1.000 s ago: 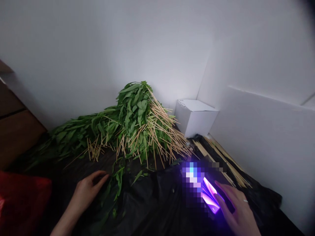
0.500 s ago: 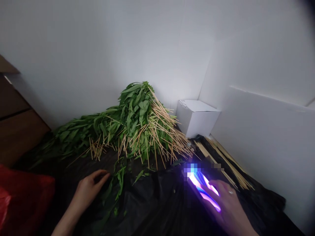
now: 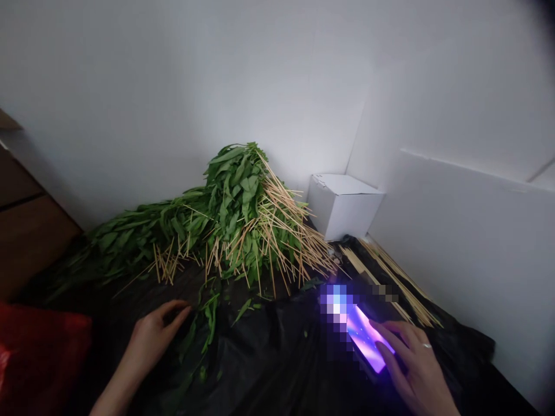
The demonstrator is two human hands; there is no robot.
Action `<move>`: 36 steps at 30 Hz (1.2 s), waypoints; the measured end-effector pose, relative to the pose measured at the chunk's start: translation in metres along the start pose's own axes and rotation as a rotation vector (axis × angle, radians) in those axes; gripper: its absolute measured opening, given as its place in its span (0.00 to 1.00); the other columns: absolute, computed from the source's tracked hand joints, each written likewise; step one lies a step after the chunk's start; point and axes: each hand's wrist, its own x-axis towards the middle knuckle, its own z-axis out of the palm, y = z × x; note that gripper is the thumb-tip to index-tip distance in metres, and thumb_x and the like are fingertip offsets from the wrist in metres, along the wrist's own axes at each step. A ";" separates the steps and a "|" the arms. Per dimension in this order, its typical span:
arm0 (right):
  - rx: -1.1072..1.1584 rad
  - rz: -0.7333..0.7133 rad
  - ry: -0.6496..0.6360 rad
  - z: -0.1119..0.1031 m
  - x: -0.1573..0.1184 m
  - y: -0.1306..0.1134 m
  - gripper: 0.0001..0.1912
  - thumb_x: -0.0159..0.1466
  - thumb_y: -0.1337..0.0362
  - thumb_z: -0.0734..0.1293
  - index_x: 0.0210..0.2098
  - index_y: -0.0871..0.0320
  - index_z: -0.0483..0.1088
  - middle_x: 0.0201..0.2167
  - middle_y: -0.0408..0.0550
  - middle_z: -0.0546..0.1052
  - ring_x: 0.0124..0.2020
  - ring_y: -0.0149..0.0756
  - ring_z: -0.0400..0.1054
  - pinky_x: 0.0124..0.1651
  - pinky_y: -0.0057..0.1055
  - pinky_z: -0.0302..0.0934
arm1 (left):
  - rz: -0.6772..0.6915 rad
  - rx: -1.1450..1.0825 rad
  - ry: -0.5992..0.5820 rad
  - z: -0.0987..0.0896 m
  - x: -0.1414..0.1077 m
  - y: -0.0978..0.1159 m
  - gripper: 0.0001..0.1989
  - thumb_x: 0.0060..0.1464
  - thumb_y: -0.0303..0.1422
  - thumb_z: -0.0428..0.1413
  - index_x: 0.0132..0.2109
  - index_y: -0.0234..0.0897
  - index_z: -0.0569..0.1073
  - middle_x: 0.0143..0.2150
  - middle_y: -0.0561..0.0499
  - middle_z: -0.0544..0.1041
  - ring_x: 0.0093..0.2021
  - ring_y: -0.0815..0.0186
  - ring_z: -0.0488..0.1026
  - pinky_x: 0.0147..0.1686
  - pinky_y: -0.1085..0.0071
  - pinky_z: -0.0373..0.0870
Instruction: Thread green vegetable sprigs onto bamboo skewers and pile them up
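Observation:
On the black sheet (image 3: 269, 346), my left hand (image 3: 154, 329) rests with its fingers curled and the thumb and index tips nearly together. Whether anything is between those tips I cannot make out. Loose green leafy sprigs (image 3: 211, 312) lie right beside them. To the right lies a phone (image 3: 363, 332) with a brightly lit purple screen, its upper left end blurred out. My right hand (image 3: 414, 355), with a ring on one finger, reaches over the phone's right side. Its thumb and index finger are apart over the screen and not wrapped round the phone.
A heap of leafy greens (image 3: 236, 185) with many thin wooden sticks (image 3: 281, 214) stands against the wall. Behind it is a white box (image 3: 347, 205). More loose sticks (image 3: 399, 283) lie along the right. A red bag (image 3: 43, 352) and brown boxes (image 3: 21, 231) stand at left.
My right hand has drawn back a little to the right across the phone, uncovering more of the screen. The screen's picture has changed. My left hand stays put; the view has shifted slightly.

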 end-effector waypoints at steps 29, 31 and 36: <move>-0.162 -0.045 -0.092 0.008 0.000 0.009 0.19 0.67 0.51 0.61 0.52 0.47 0.73 0.40 0.51 0.73 0.43 0.44 0.67 0.42 0.41 0.61 | -0.006 0.011 -0.003 -0.003 -0.001 0.007 0.21 0.45 0.50 0.53 0.35 0.40 0.80 0.35 0.50 0.84 0.33 0.59 0.80 0.33 0.74 0.72; -0.164 -0.037 -0.084 0.009 0.000 0.012 0.18 0.67 0.50 0.60 0.51 0.47 0.74 0.39 0.52 0.73 0.43 0.45 0.67 0.41 0.40 0.61 | 0.000 0.013 -0.001 -0.003 -0.001 0.006 0.21 0.45 0.50 0.53 0.35 0.40 0.80 0.35 0.51 0.84 0.34 0.59 0.80 0.34 0.74 0.72; -0.168 -0.042 -0.061 0.008 -0.002 0.013 0.19 0.67 0.49 0.60 0.50 0.46 0.75 0.39 0.52 0.73 0.42 0.45 0.67 0.40 0.40 0.61 | -0.004 0.010 -0.009 -0.002 -0.001 0.004 0.21 0.45 0.50 0.53 0.35 0.41 0.80 0.35 0.51 0.83 0.33 0.59 0.80 0.33 0.74 0.72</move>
